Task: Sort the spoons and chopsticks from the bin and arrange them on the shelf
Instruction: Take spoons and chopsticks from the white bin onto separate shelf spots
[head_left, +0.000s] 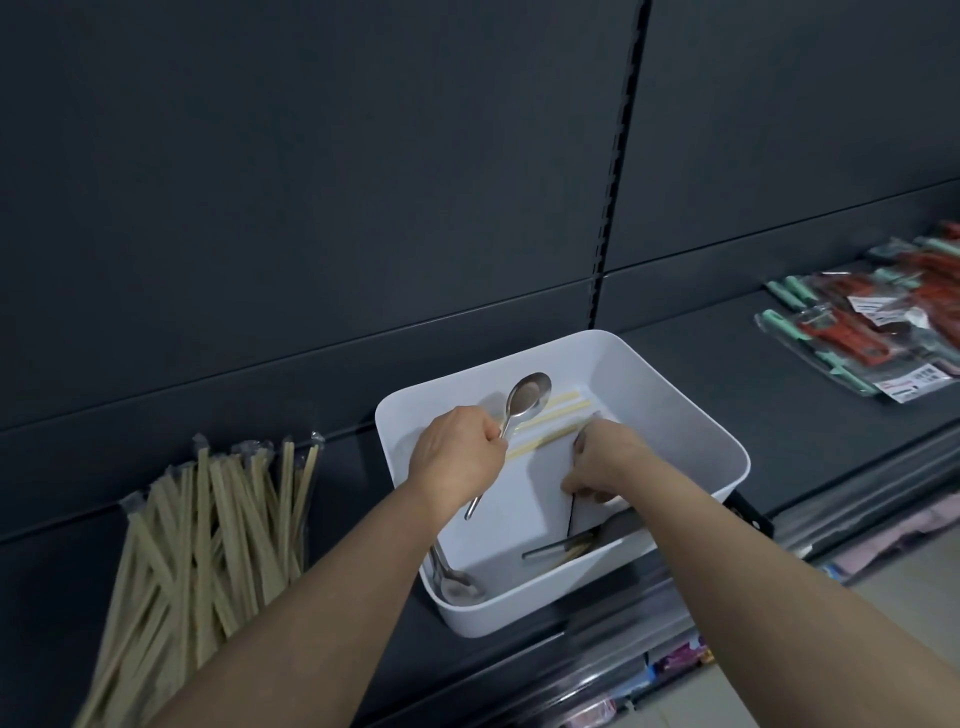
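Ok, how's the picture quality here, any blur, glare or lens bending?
Head view: the wide lens bows the shelf edges; the chopstick pile at lower left is motion-smeared; the spoon held by the left hand carries a soft glint; the white bin is evenly lit.

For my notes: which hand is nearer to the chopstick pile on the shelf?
Left. The left hand, holding a spoon, is right of the chopstick pile; the right hand is farther right, in the bin.
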